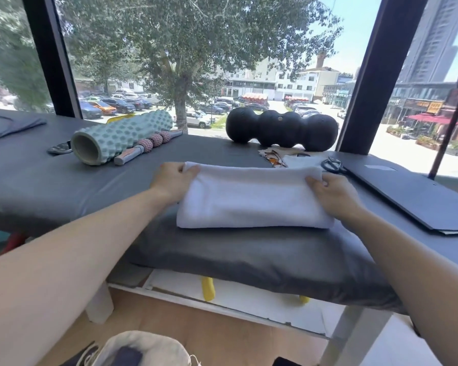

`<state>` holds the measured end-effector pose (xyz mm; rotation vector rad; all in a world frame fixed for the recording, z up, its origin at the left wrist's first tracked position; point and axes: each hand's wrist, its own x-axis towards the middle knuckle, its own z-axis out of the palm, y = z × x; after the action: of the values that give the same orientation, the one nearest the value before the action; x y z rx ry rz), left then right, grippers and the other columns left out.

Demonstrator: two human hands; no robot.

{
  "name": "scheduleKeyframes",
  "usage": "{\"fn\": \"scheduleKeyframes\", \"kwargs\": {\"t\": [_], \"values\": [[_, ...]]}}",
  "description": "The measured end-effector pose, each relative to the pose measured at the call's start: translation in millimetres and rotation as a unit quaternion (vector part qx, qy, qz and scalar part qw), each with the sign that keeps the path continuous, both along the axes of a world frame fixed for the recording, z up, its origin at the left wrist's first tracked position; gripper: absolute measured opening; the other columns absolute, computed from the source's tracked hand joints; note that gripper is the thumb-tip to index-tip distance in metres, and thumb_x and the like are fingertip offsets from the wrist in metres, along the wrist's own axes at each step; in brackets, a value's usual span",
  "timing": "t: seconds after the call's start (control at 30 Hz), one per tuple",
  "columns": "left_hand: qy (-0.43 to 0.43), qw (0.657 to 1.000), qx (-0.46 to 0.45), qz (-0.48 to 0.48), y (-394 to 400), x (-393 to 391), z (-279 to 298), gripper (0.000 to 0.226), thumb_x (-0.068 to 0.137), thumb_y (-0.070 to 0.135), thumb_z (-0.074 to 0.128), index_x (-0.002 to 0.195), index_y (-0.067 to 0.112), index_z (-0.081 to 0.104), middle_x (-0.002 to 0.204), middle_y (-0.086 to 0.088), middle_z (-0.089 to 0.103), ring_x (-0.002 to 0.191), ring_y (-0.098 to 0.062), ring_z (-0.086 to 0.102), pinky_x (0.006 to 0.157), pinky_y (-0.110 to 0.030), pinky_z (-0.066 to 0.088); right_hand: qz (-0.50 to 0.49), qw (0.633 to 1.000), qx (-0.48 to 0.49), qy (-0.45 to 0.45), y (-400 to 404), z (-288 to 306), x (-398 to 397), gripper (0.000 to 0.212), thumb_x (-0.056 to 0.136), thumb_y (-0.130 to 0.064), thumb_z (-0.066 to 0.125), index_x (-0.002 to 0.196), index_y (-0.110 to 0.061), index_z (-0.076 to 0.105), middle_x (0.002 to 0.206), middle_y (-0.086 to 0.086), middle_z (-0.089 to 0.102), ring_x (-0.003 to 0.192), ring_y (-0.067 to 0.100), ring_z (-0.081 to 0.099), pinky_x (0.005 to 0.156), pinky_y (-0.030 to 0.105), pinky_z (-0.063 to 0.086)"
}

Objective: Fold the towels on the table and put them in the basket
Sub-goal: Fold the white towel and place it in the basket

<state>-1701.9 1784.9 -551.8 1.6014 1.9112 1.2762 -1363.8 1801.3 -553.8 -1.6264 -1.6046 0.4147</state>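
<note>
You are looking down at one white towel (pixel 251 198), folded into a long pad and lying on one grey pillow (pixel 254 256) at the near edge of a grey table (pixel 37 180). Both of your hands are on it. Your left hand (pixel 173 180) grips the towel's far left corner, fingers curled over the fold. Your right hand (pixel 333 192) grips the far right corner the same way, thumb on top.

Behind the towel lie one pair of glasses (pixel 274 159) and one pair of black scissors (pixel 335 165), near your right hand. One dark flat board (pixel 418 196) lies to the right.

Further back, on the left, lie one pale green knobbly roller (pixel 119 137) and, touching it, one massage stick (pixel 148 147) with three pink balls. One black four-lobed roller (pixel 282 130) rests by the window (pixel 196 48).

At the bottom edge, below the table, one pale cloth basket (pixel 143 348) shows in part.
</note>
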Motion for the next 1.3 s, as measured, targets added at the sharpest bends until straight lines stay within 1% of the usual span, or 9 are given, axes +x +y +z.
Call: {"fn": "scheduleKeyframes", "kwargs": {"t": [0.17,0.33,0.4,0.6,0.87,0.97,1.07,1.2,1.3], "values": [[0.076,0.992,-0.098,-0.001,19.3,1.1,-29.2,0.044,0.101,0.031,0.049,0.062,0.014,0.041,0.067,-0.005,0.050,0.067,-0.027,0.046,0.056,-0.034,0.030,-0.013,0.991,-0.093,-0.091,19.4,-15.4,-3.0,0.049,0.102,-0.046,0.044,0.065,-0.014,0.047,0.066,0.005,0.055,0.064,0.024,0.049,0.055,0.033,0.033],[0.168,0.982,-0.090,0.014,24.6,5.0,-26.0,0.032,0.105,0.029,0.043,0.081,0.010,0.054,0.101,-0.015,0.066,0.095,-0.035,0.058,0.071,-0.035,0.039,-0.020,0.979,-0.106,-0.175,35.8,-15.7,-4.6,0.034,0.103,-0.045,0.042,0.106,-0.015,0.060,0.108,0.011,0.064,0.096,0.031,0.056,0.075,0.035,0.038],[0.207,0.974,-0.086,0.021,25.7,8.4,-25.6,0.026,0.105,0.025,0.041,0.089,0.010,0.054,0.106,-0.016,0.065,0.099,-0.036,0.058,0.071,-0.035,0.038,-0.023,0.974,-0.110,-0.198,42.6,-17.2,-3.5,0.027,0.103,-0.041,0.043,0.105,-0.017,0.057,0.117,0.014,0.064,0.099,0.032,0.056,0.075,0.035,0.038],[0.404,0.907,-0.070,0.094,18.8,19.6,-28.9,0.016,0.104,0.015,0.034,0.114,0.016,0.046,0.110,-0.014,0.066,0.103,-0.038,0.063,0.070,-0.037,0.038,-0.042,0.962,-0.095,-0.253,45.8,-14.5,-7.5,0.019,0.106,-0.028,0.034,0.102,-0.014,0.047,0.101,0.013,0.054,0.093,0.034,0.050,0.075,0.038,0.040],[0.376,0.909,-0.157,0.091,23.2,19.1,-23.5,0.027,0.100,0.016,0.037,0.124,0.013,0.049,0.127,-0.015,0.060,0.117,-0.036,0.058,0.080,-0.038,0.037,-0.046,0.947,-0.135,-0.288,52.7,-12.8,-12.2,0.022,0.099,-0.023,0.042,0.111,-0.014,0.058,0.119,0.016,0.062,0.103,0.037,0.057,0.084,0.039,0.049],[0.356,0.915,-0.168,0.090,21.1,20.1,-20.7,0.026,0.099,0.016,0.038,0.124,0.013,0.046,0.126,-0.015,0.059,0.116,-0.037,0.057,0.078,-0.038,0.037,-0.069,0.942,-0.143,-0.296,52.5,-12.4,-15.5,0.020,0.100,-0.033,0.040,0.101,-0.020,0.055,0.116,0.011,0.062,0.094,0.032,0.052,0.078,0.036,0.042],[0.330,0.926,-0.161,0.090,15.4,18.6,-12.1,0.032,0.100,0.020,0.043,0.131,0.014,0.040,0.128,-0.014,0.056,0.115,-0.038,0.057,0.078,-0.041,0.038,-0.107,0.922,-0.141,-0.344,49.1,-6.7,-16.9,0.038,0.100,-0.046,0.035,0.113,-0.021,0.060,0.120,0.008,0.064,0.104,0.031,0.057,0.079,0.036,0.035],[0.346,0.933,0.001,0.104,0.8,29.0,0.5,0.058,0.095,0.013,0.046,0.150,0.024,0.029,0.145,-0.004,0.041,0.125,-0.032,0.049,0.081,-0.043,0.037,-0.107,0.897,0.032,-0.428,36.5,8.6,-32.8,0.040,0.102,-0.050,0.035,0.113,-0.023,0.061,0.118,0.006,0.065,0.113,0.030,0.058,0.085,0.040,0.036],[0.330,0.939,0.090,0.015,0.8,63.0,4.7,0.053,0.095,0.009,0.045,0.146,0.021,0.043,0.149,-0.001,0.045,0.134,-0.025,0.042,0.105,-0.042,0.034,0.073,0.919,0.052,-0.384,28.9,14.5,-82.6,0.026,0.102,-0.025,0.036,0.090,-0.027,0.059,0.100,-0.001,0.062,0.101,0.030,0.055,0.076,0.038,0.038]]}}
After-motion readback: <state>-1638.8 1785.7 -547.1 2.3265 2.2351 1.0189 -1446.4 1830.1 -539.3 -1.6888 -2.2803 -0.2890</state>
